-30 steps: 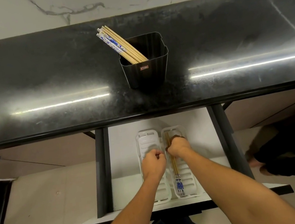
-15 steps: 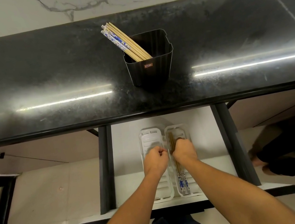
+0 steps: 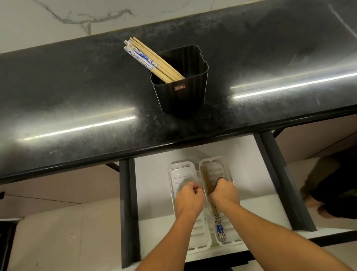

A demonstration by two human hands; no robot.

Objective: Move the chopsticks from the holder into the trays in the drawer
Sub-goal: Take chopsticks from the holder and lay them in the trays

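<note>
Inside the open drawer (image 3: 152, 185), the left tray (image 3: 180, 174) shows its slotted floor while the left hand (image 3: 188, 199) hovers over it, fingers curled tight; whether they pinch anything cannot be told. In the right tray (image 3: 213, 159), alongside in the drawer, the right hand (image 3: 223, 192) curls its fingers round chopsticks (image 3: 206, 177) lying lengthwise, which looks like the placing step. The next move calls for letting go and reaching to the holder (image 3: 182, 93) on the worktop (image 3: 52, 95) above the drawer, where the remaining chopsticks (image 3: 153, 60) lean: slim pale wood, blue-and-white patterned ends.
</note>
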